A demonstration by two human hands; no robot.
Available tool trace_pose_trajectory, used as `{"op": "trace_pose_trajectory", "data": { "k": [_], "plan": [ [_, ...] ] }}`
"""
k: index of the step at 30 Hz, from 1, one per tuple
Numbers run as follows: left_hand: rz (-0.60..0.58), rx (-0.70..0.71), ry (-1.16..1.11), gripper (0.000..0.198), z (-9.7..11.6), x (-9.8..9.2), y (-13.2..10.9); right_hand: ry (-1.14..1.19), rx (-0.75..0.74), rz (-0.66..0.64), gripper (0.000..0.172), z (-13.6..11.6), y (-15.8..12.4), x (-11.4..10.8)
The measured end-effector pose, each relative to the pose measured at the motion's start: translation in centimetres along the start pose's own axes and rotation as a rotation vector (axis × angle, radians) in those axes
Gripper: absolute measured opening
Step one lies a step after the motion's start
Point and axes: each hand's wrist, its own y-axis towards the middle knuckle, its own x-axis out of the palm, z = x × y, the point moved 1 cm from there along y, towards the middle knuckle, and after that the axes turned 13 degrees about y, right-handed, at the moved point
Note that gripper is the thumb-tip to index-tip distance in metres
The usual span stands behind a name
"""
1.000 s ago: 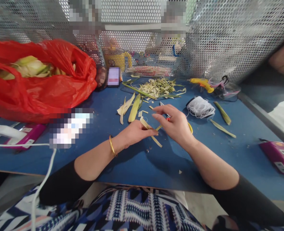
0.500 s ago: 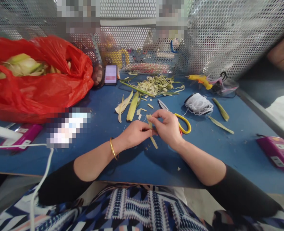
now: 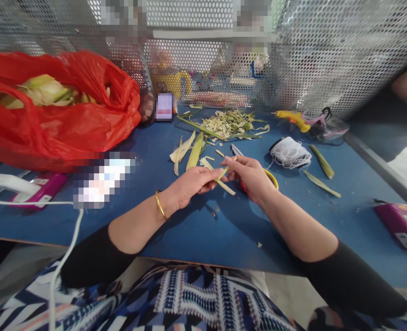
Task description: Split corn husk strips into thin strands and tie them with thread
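Note:
My left hand [image 3: 191, 184], with a gold bangle on its wrist, pinches a pale yellow-green leaf strip [image 3: 220, 180] above the blue table [image 3: 196, 230]. My right hand [image 3: 251, 177] pinches the upper end of the same strip between thumb and fingers. Both hands meet at the strip near the table's middle. Yellow-handled scissors [image 3: 270, 177] lie just behind my right hand, partly hidden by it. Just behind my left hand lie a green leaf [image 3: 194, 152] and several pale strips [image 3: 180, 151].
A red plastic bag [image 3: 59, 110] of green leaves fills the left. A heap of leaf trimmings [image 3: 226, 123], white thread [image 3: 289, 152], a yellow glue gun [image 3: 293, 118] and loose leaves [image 3: 322, 161] lie behind. Pink power strips [image 3: 401, 220] sit at both sides. Perforated metal screen [image 3: 327, 46] at the back.
My hands have shifted slightly away from me and turned the leaf strip; it now lies more level between them. The scissors are again mostly hidden behind my right hand.

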Motion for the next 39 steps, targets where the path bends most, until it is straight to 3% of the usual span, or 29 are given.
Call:
{"op": "trace_pose_trajectory", "data": {
  "k": [2,6,8,11,13,16,19,24,33,36,39],
  "plan": [
    [0.008,0.013,0.058,0.034,-0.2,0.2,0.0,0.037,0.011,-0.055,0.049,0.3,-0.2,0.3],
    [-0.014,0.006,0.067,0.026,-0.4,0.4,0.0,-0.067,-0.083,0.008,0.037,0.3,-0.3,0.2],
    [0.01,-0.016,-0.037,0.025,-0.5,0.2,0.0,-0.234,-0.244,0.098,0.029,-0.5,-0.5,-0.1],
    [0.086,0.034,-0.249,0.027,-0.3,-0.3,0.1,-0.516,-0.661,0.258,0.02,-2.0,-1.5,-0.2],
    [0.15,0.118,-0.346,0.032,-0.2,-0.7,0.3,-0.62,-0.777,0.21,0.027,-2.3,-2.4,0.3],
    [0.203,0.18,-0.387,0.036,-0.1,-0.8,0.4,-0.636,-0.604,-0.045,0.039,-1.0,-3.1,1.3],
    [0.218,0.166,-0.387,0.043,-0.2,-0.6,0.4,-0.492,-0.448,-0.173,0.037,0.7,-3.0,2.1],
    [0.244,0.169,-0.346,0.042,-0.1,-0.5,0.4,-0.337,-0.421,-0.24,0.043,1.2,-2.8,2.4],
    [0.216,0.182,-0.28,0.02,-0.5,-1.2,0.6,-0.394,-0.486,-0.444,0.042,-0.3,-3.1,2.2],
    [0.21,0.164,-0.28,0.016,-0.5,-1.5,0.6,-0.417,-0.48,-0.457,0.042,-0.3,-3.1,2.2],
    [0.174,0.122,-0.287,0.016,0.0,-1.9,0.4,-0.395,-0.359,-0.388,0.047,-0.1,-2.9,2.1]
  ]
}}
